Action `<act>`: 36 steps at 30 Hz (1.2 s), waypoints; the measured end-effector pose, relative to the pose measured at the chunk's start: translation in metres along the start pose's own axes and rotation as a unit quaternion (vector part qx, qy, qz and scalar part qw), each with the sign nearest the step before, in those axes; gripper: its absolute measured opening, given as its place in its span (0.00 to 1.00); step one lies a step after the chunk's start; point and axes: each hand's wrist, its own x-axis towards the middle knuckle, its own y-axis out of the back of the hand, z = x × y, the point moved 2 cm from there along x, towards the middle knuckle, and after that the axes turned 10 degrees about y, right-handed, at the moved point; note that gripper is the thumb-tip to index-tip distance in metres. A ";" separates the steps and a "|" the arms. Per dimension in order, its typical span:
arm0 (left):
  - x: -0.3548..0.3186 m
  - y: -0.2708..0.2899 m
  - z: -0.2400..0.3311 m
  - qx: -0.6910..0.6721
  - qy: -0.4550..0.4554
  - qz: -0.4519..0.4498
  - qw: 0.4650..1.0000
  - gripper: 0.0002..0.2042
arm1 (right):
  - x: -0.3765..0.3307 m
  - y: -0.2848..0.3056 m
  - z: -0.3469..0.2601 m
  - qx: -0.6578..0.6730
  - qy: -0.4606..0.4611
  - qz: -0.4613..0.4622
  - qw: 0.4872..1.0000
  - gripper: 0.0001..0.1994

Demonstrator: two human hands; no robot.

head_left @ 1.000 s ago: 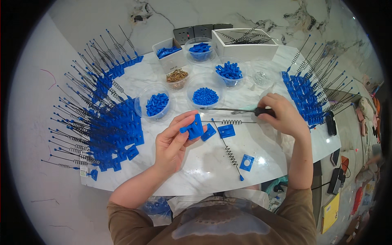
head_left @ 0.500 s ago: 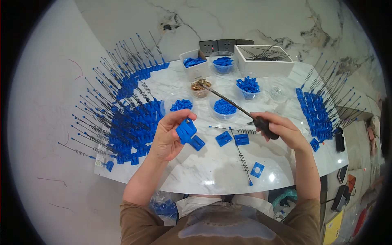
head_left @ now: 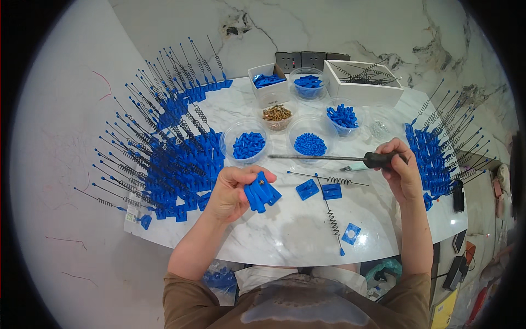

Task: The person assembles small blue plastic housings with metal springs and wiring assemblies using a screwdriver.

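Left hand (head_left: 233,193) grips a small blue plastic bracket (head_left: 262,192) above the white marble table (head_left: 285,236), screw facing up; right hand (head_left: 399,171) closes around a long black-handled screwdriver (head_left: 329,158) aimed toward it.

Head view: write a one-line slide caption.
Left hand holds a blue plastic part; right hand holds a screwdriver.

I see a round marble table (head_left: 285,241) with clear tubs of blue parts (head_left: 249,145) at centre, a cup of brass screws (head_left: 277,113) above them, and a white box of springs (head_left: 364,88) at upper right. Finished blue antenna assemblies (head_left: 164,153) crowd the left.
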 end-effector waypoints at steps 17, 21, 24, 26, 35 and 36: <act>0.000 -0.003 0.000 0.014 0.048 -0.005 0.999 0.16 | -0.007 -0.003 0.003 0.091 0.021 0.090 0.992 0.21; -0.002 0.002 -0.004 0.026 0.052 -0.015 0.998 0.16 | -0.006 -0.005 0.003 0.078 0.025 0.084 0.993 0.19; -0.002 0.003 -0.005 0.006 0.083 -0.015 0.996 0.16 | -0.006 -0.003 0.004 0.076 0.022 0.075 0.994 0.19; -0.002 0.006 -0.007 0.015 0.078 -0.014 0.997 0.16 | -0.005 -0.005 0.003 0.071 0.019 0.070 0.995 0.18; 0.000 0.002 -0.009 0.004 0.068 -0.010 0.998 0.16 | -0.003 -0.002 0.004 0.079 0.019 0.065 0.995 0.17; 0.000 0.002 -0.009 -0.010 0.069 -0.014 0.997 0.16 | -0.004 -0.003 0.004 0.080 0.020 0.065 0.995 0.17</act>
